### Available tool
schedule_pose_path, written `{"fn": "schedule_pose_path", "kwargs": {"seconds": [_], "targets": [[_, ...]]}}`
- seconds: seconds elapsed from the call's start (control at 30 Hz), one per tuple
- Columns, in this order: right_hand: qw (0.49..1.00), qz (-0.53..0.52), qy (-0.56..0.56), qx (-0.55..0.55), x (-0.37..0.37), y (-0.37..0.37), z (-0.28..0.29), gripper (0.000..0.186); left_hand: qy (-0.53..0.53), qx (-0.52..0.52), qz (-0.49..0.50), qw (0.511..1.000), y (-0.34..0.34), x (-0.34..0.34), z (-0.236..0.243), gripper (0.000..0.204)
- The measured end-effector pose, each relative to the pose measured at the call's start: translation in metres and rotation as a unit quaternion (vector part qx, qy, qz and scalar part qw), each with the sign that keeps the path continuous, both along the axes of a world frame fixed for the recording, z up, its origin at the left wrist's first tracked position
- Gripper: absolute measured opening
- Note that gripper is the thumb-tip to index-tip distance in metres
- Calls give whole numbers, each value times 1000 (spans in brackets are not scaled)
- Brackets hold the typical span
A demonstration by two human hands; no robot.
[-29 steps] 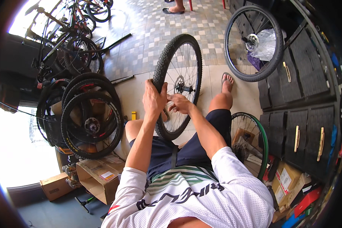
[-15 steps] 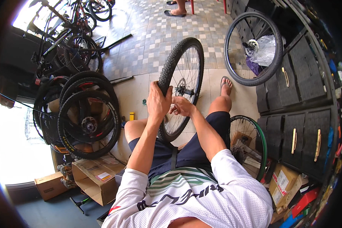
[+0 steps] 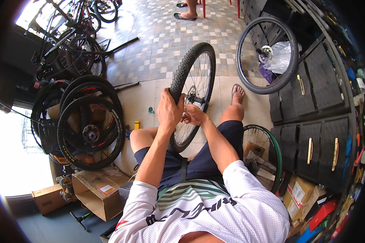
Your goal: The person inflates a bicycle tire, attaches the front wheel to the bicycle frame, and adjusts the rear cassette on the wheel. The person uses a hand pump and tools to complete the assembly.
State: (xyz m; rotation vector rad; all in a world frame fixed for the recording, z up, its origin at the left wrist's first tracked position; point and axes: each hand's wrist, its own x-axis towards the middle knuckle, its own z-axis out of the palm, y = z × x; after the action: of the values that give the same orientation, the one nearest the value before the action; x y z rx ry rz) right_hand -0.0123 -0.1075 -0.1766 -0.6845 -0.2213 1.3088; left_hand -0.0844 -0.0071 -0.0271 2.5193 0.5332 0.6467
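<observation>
A bicycle wheel (image 3: 185,64) with a knobby black tyre stands upright between my legs, leaning slightly. My left hand (image 3: 169,108) is wrapped over the near left side of its tyre, thumb toward the spokes. Close beside it, my right hand (image 3: 195,115) is at the spokes below the hub (image 3: 196,99), palm turned partly up and fingers curled in. What those fingers hold, if anything, is too small and too hidden to make out. A disc rotor shows near the hub.
Several wheels and tyres (image 3: 61,135) are stacked at left, below parked bicycles (image 3: 75,48). Another wheel (image 3: 240,60) leans by black drawers (image 3: 308,97) at right. A green-rimmed wheel (image 3: 278,162) stands beside my right leg. Cardboard boxes (image 3: 91,190) lie lower left. Someone's sandalled foot (image 3: 187,16) is ahead.
The fingers of my right hand have curled in more near the spokes. My left hand keeps its hold on the tyre. The whole view has shifted slightly.
</observation>
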Motion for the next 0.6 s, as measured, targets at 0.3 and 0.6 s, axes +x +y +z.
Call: {"fn": "schedule_pose_path", "kwargs": {"seconds": [0.3,0.6], "targets": [[999,-7,-15,-31,2,-5,8,35,18,-8,-7,1000,-2,2,1,54],[997,5,-59,-54,1,-6,13,29,22,7,-6,1000,-9,5,3,53]]}}
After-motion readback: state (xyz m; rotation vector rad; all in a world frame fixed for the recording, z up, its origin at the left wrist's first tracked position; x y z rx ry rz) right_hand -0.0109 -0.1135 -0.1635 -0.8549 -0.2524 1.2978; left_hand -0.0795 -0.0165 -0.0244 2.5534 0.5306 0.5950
